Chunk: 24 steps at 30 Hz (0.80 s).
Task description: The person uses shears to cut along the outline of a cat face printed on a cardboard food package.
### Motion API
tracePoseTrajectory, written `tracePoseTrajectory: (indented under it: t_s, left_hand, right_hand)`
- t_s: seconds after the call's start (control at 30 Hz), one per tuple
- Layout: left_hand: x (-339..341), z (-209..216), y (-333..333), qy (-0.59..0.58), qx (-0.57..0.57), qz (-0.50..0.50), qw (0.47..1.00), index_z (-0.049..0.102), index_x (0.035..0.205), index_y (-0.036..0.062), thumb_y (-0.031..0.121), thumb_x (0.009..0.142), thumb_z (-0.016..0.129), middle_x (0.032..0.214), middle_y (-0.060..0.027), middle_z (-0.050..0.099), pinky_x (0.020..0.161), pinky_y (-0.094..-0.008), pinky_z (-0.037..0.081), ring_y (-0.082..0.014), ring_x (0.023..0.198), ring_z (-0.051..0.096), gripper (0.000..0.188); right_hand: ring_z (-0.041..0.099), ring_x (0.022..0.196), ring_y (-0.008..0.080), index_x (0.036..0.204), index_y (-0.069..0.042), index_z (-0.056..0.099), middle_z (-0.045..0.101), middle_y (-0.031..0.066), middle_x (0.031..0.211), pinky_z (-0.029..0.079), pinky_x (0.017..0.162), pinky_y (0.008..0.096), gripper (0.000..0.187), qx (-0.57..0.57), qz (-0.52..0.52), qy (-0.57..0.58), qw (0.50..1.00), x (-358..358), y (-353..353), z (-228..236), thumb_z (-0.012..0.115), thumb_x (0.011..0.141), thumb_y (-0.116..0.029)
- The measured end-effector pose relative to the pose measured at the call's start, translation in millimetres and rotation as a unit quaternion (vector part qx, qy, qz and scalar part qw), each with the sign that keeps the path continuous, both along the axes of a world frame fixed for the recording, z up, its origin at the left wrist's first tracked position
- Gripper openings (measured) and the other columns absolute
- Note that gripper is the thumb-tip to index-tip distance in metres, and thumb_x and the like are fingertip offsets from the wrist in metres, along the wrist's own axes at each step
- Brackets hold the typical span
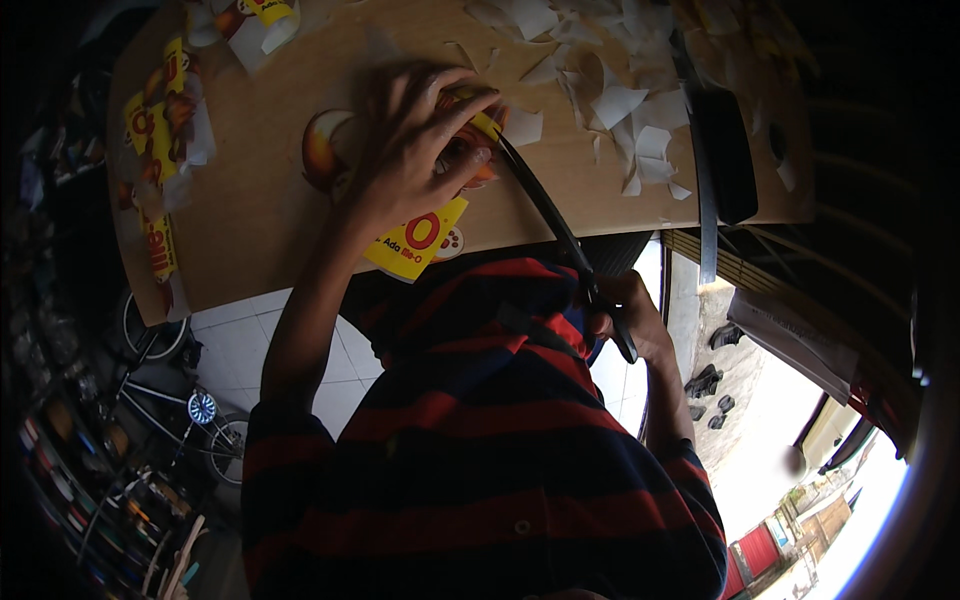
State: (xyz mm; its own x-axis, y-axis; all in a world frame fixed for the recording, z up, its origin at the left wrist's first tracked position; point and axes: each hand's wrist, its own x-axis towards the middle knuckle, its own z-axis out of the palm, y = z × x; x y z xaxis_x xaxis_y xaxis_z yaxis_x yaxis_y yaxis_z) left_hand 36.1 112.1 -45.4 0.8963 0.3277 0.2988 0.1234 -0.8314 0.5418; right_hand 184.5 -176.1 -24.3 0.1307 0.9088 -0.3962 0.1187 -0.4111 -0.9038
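Observation:
My left hand [425,130] curves over the table with thumb and fingers pinching a printed orange-and-yellow cutout [484,122], partly hidden under the fingers. In my right hand [640,318] are long black scissors [548,212], gripped by the handles near the table's front edge. The narrow end of the scissors reaches the edge of the cutout beside my left fingertips. Below my left wrist lies a yellow printed piece [418,240] with red lettering, at the table edge. Left of the hand is a round brown-and-white printed shape [328,150].
The brown table [245,190] carries white paper scraps [620,105] at the far right and yellow printed cutouts [155,135] along the left. A long black object [722,150] lies at the right. A bicycle [190,420] stands lower left; dark shoes [704,380] lie on the ground at right.

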Motion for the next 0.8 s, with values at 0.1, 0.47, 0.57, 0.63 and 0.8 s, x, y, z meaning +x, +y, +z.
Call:
tracePoseTrajectory:
  t_s: [0.1,0.47,0.57,0.63,0.8]
  left_hand:
    - [-1.3,-0.8,2.3,-0.013,0.018,-0.011,1.0,0.063,0.126,0.0147,0.029,0.082,0.07,0.134,-0.0096,0.049,0.103,-0.0453,0.037,-0.0314,0.119,0.043,0.048]
    - [-4.6,3.6,8.3,0.022,0.004,-0.06,0.998,0.063,0.13,0.0204,0.034,0.079,0.071,0.141,-0.0066,0.047,0.102,-0.0434,0.037,-0.0305,0.116,0.044,0.052]
    - [-5.0,4.0,9.4,0.022,-0.003,-0.072,0.997,0.065,0.128,0.0206,0.033,0.079,0.071,0.141,-0.0066,0.048,0.1,-0.0423,0.039,-0.0302,0.115,0.044,0.051]
    - [-5.4,4.3,10.1,0.021,-0.004,-0.081,0.997,0.067,0.126,0.0209,0.032,0.079,0.071,0.141,-0.0068,0.048,0.1,-0.0417,0.039,-0.0301,0.116,0.044,0.049]
    - [-6.3,3.5,10.7,0.005,0.017,-0.102,0.995,0.071,0.122,0.0232,0.03,0.077,0.073,0.142,-0.007,0.049,0.105,-0.0437,0.037,-0.0327,0.123,0.041,0.045]
  right_hand:
    - [0.058,0.053,0.0198,0.079,0.003,0.063,0.057,0.0095,0.062,0.043,0.05,0.0344,0.078,-0.004,-0.004,0.016,1.0,5.4,0.3,-2.9,0.065,0.075,-0.075]
    - [0.045,0.043,0.0035,0.082,-0.001,0.064,0.045,-0.0043,0.049,0.03,0.041,0.0208,0.079,-0.018,-0.013,0.073,0.997,16.3,4.6,-1.4,0.068,0.069,-0.079]
    - [0.045,0.043,0.0037,0.082,-0.001,0.065,0.045,-0.0044,0.05,0.03,0.041,0.0213,0.079,-0.014,-0.002,0.069,0.997,19.8,1.7,-4.8,0.067,0.071,-0.079]
    - [0.048,0.046,0.0084,0.081,0.0,0.064,0.049,-0.0005,0.054,0.034,0.044,0.0254,0.077,-0.005,0.02,0.059,0.998,23.2,1.3,-5.2,0.065,0.074,-0.077]
    - [0.058,0.054,0.0175,0.078,0.0,0.062,0.059,0.0072,0.064,0.044,0.05,0.0329,0.073,0.004,0.07,0.042,0.997,32.1,6.6,4.9,0.066,0.076,-0.072]
